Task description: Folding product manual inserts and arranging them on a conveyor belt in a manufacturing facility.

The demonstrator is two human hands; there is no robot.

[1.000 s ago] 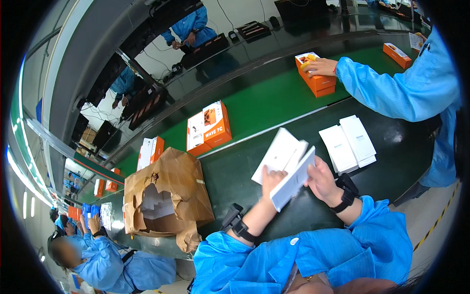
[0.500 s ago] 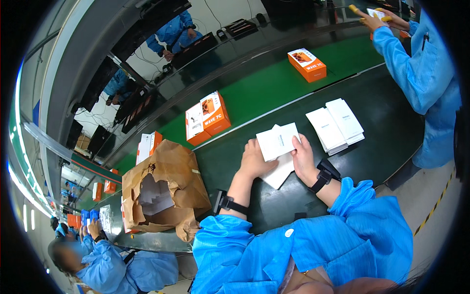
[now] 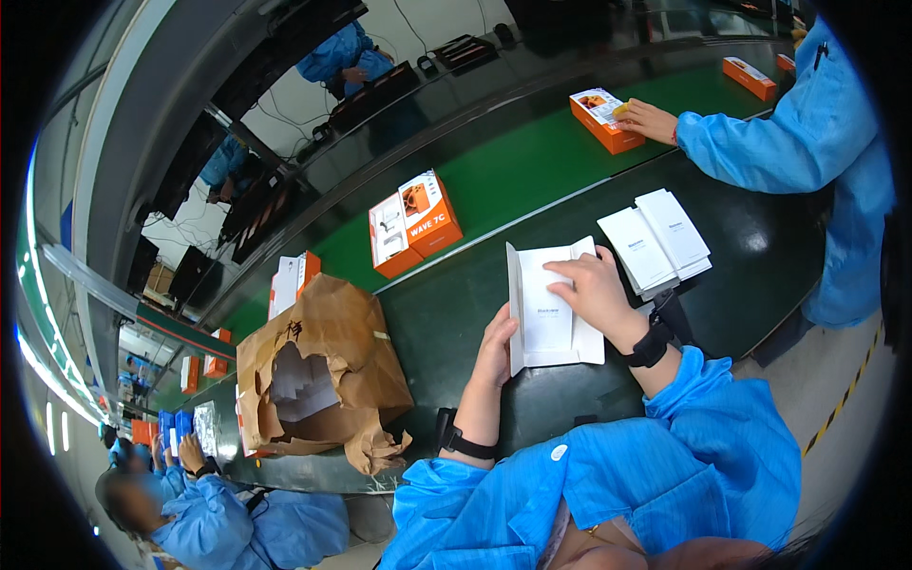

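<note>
Holding wht carton (image 3: 548, 337) over dk bench (image 3: 446, 328), ppl (image 3: 793, 166) nearby

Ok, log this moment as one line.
left hand: at carton, left flap | right hand: over carton | carton: open | bag: torn open

from the wearer's head, a fisheye camera looks down at close range on the left hand (image 3: 493, 348), right hand (image 3: 598, 296) and bench (image 3: 445, 334), and outward across the farther belt (image 3: 522, 178).
</note>
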